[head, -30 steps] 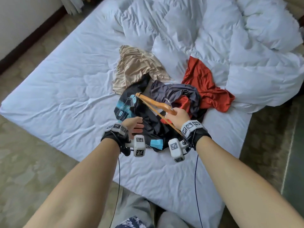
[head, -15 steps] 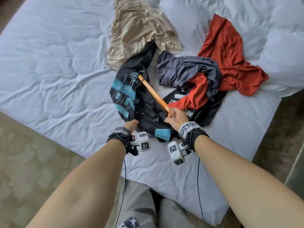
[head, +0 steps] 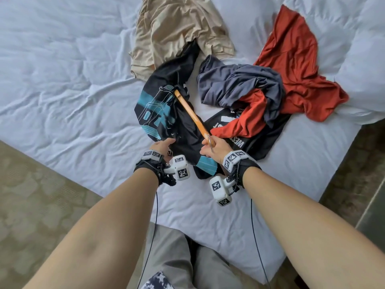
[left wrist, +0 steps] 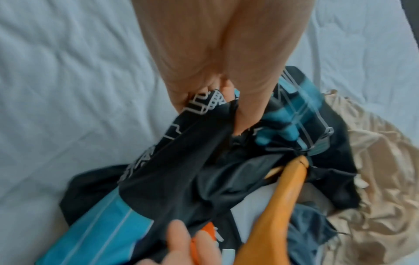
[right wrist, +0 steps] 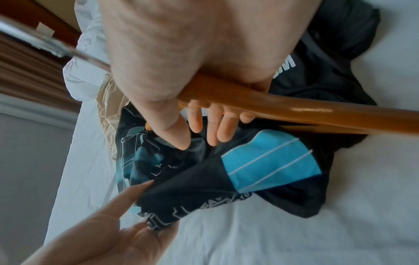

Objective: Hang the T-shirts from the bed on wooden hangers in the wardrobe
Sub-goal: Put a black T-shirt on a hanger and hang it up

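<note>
White bed fills most of the head view, rumpled duvet at the far right. A pile of T-shirts sits near the bed's near edge: tan shirt farthest, red shirt on the right, grey shirt bunched between them, and a black shirt with white lettering under the red and grey. The black and blue shirt, the one being worked on, lies nearest the hands.

The wooden hanger has its far tip pushed into the black and blue shirt's fabric. The right hand is wrapped round the hanger at the hook end, fingers curled under the bar. The left hand pinches the shirt's hem between thumb and fingers, holding it open.

Risks, judged from here: the hanger tip may be in a fold, not the neck or body opening, so the shirt could end up bunched on one arm. Pulling the hem could drag the tan shirt, which overlaps it. Thin pinch may slip.
</note>
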{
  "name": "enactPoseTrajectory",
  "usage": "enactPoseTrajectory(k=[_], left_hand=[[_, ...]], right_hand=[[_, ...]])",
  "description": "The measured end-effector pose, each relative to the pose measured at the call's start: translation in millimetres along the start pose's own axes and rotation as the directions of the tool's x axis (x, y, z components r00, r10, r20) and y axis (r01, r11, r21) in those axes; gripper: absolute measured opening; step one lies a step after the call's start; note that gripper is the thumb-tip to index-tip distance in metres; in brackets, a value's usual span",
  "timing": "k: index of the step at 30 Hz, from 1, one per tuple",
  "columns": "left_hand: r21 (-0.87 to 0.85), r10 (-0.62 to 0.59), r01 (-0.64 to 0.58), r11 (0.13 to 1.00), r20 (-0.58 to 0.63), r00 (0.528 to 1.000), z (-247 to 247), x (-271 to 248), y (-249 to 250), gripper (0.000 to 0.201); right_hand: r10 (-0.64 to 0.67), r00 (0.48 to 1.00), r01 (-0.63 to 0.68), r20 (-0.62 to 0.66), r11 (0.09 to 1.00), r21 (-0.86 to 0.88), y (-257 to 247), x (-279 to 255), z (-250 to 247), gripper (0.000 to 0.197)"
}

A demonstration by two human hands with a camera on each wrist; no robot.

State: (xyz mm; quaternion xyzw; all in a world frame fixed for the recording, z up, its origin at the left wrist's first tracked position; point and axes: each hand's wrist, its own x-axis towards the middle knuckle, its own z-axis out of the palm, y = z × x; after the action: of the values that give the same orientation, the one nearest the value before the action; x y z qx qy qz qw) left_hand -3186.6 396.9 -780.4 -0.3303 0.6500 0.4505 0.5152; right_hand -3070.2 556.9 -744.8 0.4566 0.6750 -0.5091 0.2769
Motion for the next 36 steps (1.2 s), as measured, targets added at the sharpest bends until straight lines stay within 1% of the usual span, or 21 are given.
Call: enactPoseTrajectory(k=[1,2,4,6,7,8,10,12,13,16,17,19,22,24,25,26,28,30,31,33,36], left_hand=[[0.023,-0.006,0.005,1.0,0.024,1.0,-0.2,-7.4,7.0,0.043],[0.035,-0.021,0.019,0.999,0.052,0.998,-2.0,-10.3,13.0,0.045],[0.013,-0.055,0.054,0.998,0.094,0.994,-4.7,-24.3,25.7,0.042],[-0.012,-0.045,0.046,0.999,0.109,0.993,-6.7,-35.1,35.7,0.041],[-0.002,-0.016,0.016,1.0,0.112,0.994,-6.0,-41.9,41.2,0.041],[0.014,0.039,-0.041,0.999,0.117,0.992,-4.0,-49.4,45.9,0.037],[0.094,0.144,-0.157,0.983,0.13,0.981,0.3,-68.2,56.1,0.022],[0.115,0.176,-0.201,0.973,0.196,0.965,3.2,-90.7,63.8,0.015],[0.116,0.161,-0.192,0.974,0.237,0.958,4.1,-103.4,68.1,0.018],[0.081,0.113,-0.148,0.986,0.334,0.936,5.2,-137.6,78.4,0.037],[0.088,0.115,-0.155,0.984,0.354,0.928,4.1,-148.4,82.4,0.041],[0.078,0.135,-0.181,0.981,0.4,0.907,5.0,-170.9,89.7,0.038],[0.091,0.178,-0.248,0.965,0.471,0.864,6.8,-209.9,97.9,0.038],[0.097,0.193,-0.288,0.953,0.538,0.82,8.1,-238.4,102.8,0.042],[0.098,0.204,-0.309,0.946,0.56,0.803,9.1,-251.9,105.2,0.043],[0.092,0.219,-0.328,0.94,0.576,0.788,10.4,-265.6,107.0,0.043],[0.086,0.256,-0.375,0.923,0.591,0.765,13.0,-293.6,111.0,0.042],[0.105,0.282,-0.425,0.899,0.604,0.746,15.1,-320.2,112.9,0.043],[0.113,0.299,-0.452,0.885,0.606,0.737,15.8,-331.7,113.7,0.044],[0.1,0.367,-0.518,0.85,0.592,0.717,16.7,-352.3,114.8,0.044],[0.068,0.442,-0.597,0.8,0.605,0.662,17.6,-383.7,114.8,0.044]], right_hand=[[-0.002,1.0,0.002,-0.006,1.0,0.013,-5.3,-5.7,-1.9,0.026],[-0.009,1.0,0.009,-0.014,1.0,0.023,-10.1,-10.2,-3.8,0.019],[-0.024,0.999,0.025,-0.021,0.999,0.042,-17.3,-16.6,-7.5,0.016],[-0.035,0.999,0.035,-0.013,0.998,0.051,-23.4,-23.6,-11.4,0.015],[-0.037,0.999,0.037,-0.01,0.998,0.052,-26.7,-28.0,-12.9,0.015],[-0.039,0.999,0.039,-0.007,0.998,0.057,-29.5,-31.3,-14.0,0.015],[-0.045,0.999,0.046,-0.009,0.997,0.062,-35.3,-39.9,-15.1,0.015],[-0.063,0.998,0.064,-0.021,0.996,0.057,-41.3,-51.8,-16.3,0.016],[-0.077,0.997,0.078,-0.029,0.996,0.05,-44.4,-58.6,-17.6,0.016],[-0.134,0.989,0.136,-0.056,0.99,0.031,-53.0,-82.5,-24.3,0.017],[-0.153,0.986,0.155,-0.07,0.987,0.037,-57.1,-92.9,-27.0,0.017],[-0.185,0.978,0.191,-0.099,0.98,0.055,-62.9,-105.7,-33.2,0.019],[-0.235,0.957,0.25,-0.167,0.965,0.073,-74.2,-133.0,-43.7,0.041],[-0.256,0.942,0.28,-0.219,0.956,0.085,-82.9,-152.1,-52.6,0.053],[-0.258,0.936,0.289,-0.241,0.951,0.106,-87.6,-163.9,-57.8,0.053],[-0.26,0.929,0.302,-0.264,0.944,0.135,-92.4,-176.5,-63.5,0.048],[-0.274,0.909,0.335,-0.313,0.929,0.16,-101.8,-199.2,-77.2,0.031],[-0.294,0.882,0.362,-0.368,0.923,0.131,-112.8,-225.1,-88.0,0.018],[-0.307,0.867,0.377,-0.392,0.919,0.116,-117.2,-235.7,-92.7,0.016],[-0.336,0.846,0.416,-0.413,0.902,0.118,-126.7,-257.0,-100.8,0.018],[-0.407,0.811,0.484,-0.419,0.87,0.092,-135.2,-292.5,-110.7,0.019]])
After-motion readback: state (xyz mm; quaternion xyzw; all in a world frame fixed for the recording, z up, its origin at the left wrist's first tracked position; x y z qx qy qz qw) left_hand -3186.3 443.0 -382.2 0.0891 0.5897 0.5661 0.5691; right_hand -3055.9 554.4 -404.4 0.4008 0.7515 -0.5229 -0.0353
